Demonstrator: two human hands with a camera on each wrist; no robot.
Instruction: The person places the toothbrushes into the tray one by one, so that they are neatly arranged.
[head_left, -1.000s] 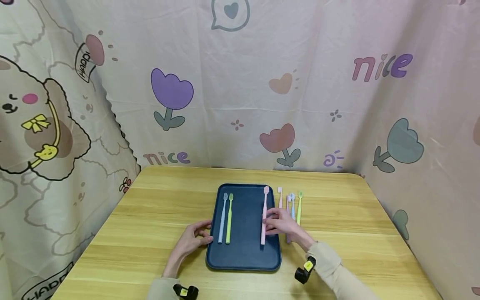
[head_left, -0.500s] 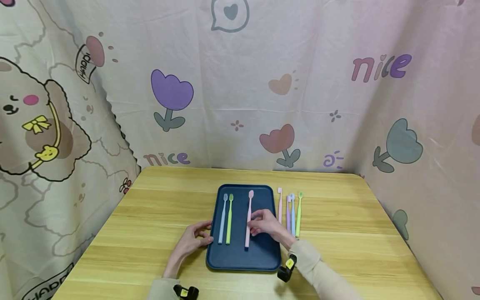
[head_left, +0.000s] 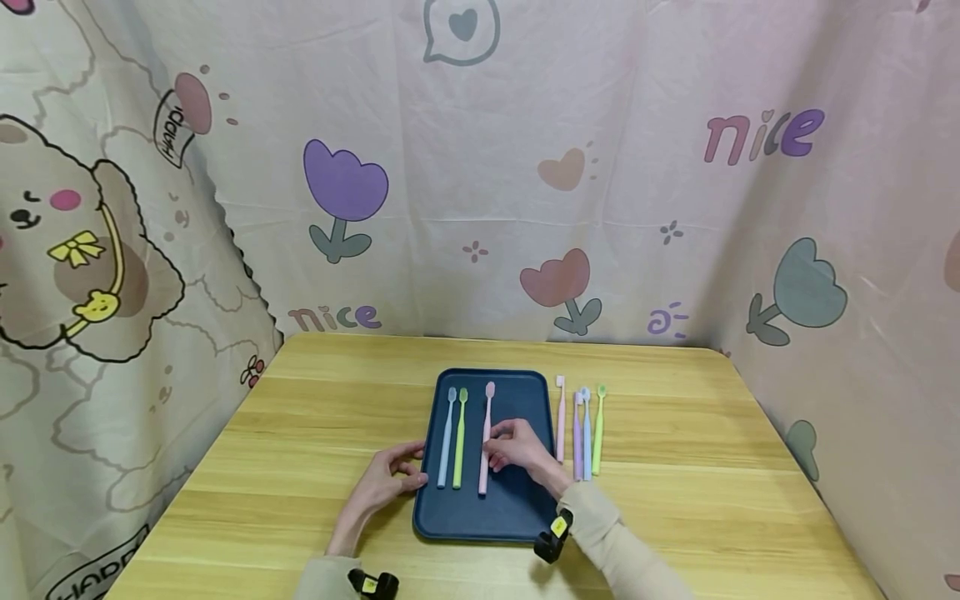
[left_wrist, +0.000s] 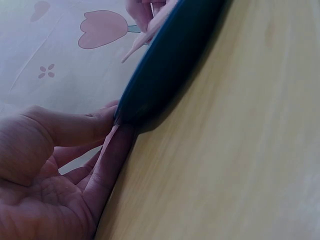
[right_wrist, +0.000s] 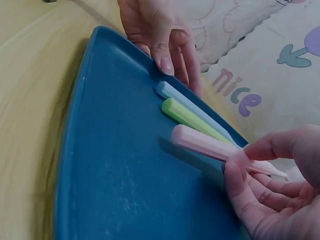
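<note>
A dark blue tray (head_left: 510,518) lies on the wooden table. My left hand (head_left: 390,477) pinches its left rim, thumb on top and a finger underneath in the left wrist view. On the tray's left side, a light blue toothbrush (head_left: 446,446) and a green toothbrush (head_left: 459,446) lie side by side. My right hand (head_left: 517,447) holds a pink toothbrush (right_wrist: 200,142) between thumb and fingers, just right of the green one. Its head points away from me, and a shadow falls beneath its handle on the tray in the right wrist view.
Right of the tray, on the table (head_left: 697,467), lie another pink toothbrush (head_left: 561,425), a purple toothbrush (head_left: 577,442), a second blue toothbrush (head_left: 587,442) and a second green toothbrush (head_left: 598,433). A printed curtain (head_left: 465,167) hangs behind the table.
My right hand has carried the pink toothbrush leftward, from the tray's right edge to beside the green one. My left hand has stayed at the rim.
</note>
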